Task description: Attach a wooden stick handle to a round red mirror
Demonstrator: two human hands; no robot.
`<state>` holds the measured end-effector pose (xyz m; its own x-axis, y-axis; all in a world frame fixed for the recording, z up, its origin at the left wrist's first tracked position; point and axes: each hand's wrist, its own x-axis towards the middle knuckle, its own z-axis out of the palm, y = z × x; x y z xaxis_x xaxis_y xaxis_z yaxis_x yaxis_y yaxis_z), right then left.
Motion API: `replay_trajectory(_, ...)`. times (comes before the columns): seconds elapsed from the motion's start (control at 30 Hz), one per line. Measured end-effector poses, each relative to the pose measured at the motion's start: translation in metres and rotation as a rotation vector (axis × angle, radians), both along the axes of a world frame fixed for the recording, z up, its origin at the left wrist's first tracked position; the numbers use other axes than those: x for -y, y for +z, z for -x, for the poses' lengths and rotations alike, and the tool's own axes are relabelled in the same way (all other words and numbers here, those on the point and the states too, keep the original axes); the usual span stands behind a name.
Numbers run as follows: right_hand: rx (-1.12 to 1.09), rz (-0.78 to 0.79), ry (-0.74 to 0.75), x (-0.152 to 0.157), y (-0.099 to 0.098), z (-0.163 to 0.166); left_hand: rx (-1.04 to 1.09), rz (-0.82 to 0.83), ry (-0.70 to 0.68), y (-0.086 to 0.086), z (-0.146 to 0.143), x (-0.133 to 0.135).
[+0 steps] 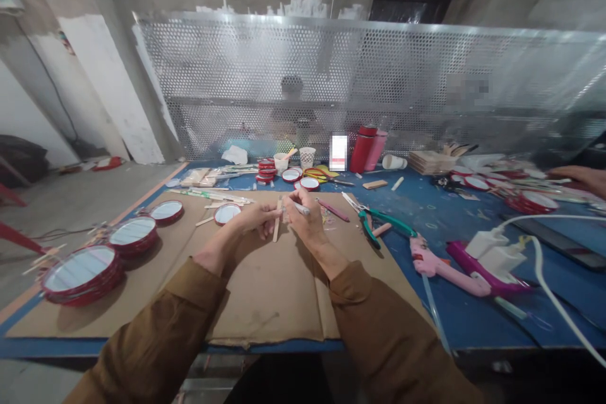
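Note:
Over the brown cardboard sheet [265, 303], my left hand [255, 219] pinches a wooden craft stick [276, 231] that stands roughly lengthwise to me. My right hand [305, 221] is closed around a pale pen [302, 208], its tip side close to the stick and hidden by my fingers. Just left of my left hand lies a small round red-rimmed lid [227, 213] with a white face. A pink pencil-like stick [334, 209] rests right of my right hand, beside a few scattered rubber bands.
Red-rimmed drum-like tins [83, 271] line the left side. To the right lie green-handled pliers [374, 221], a pink glue gun [445, 268] and a purple power strip [492, 271] with white cables. Cups, bottles [363, 150] and sticks stand behind. Another person's hand [580, 177] reaches in at far right.

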<state>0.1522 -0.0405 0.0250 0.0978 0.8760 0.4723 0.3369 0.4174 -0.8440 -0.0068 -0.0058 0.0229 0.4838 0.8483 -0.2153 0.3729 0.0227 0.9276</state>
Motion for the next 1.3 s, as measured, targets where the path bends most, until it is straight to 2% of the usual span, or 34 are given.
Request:
replay_trajectory(0.2, -0.007, -0.015, -0.01, -0.004, -0.003, 0.0, -0.039, 0.018, -0.019, -0.001, 0.0, -0.002)
replay_trajectory(0.43, -0.003, 0.009, -0.009, 0.002, 0.003, -0.001, -0.042, 0.01, -0.042, 0.003, -0.001, 0.0)
replay_trajectory(0.73, -0.018, 0.023, -0.019, 0.0, 0.001, -0.003, -0.041, -0.034, -0.113, -0.003, 0.002, -0.004)
replay_trajectory(1.1, -0.002, 0.01, -0.011, -0.002, -0.001, -0.003, -0.05, -0.043, -0.065, -0.007, 0.0, -0.005)
replay_trajectory(1.3, -0.003, 0.024, -0.006, -0.002, -0.002, -0.003, -0.039, -0.052, -0.093, -0.006, -0.001, -0.004)
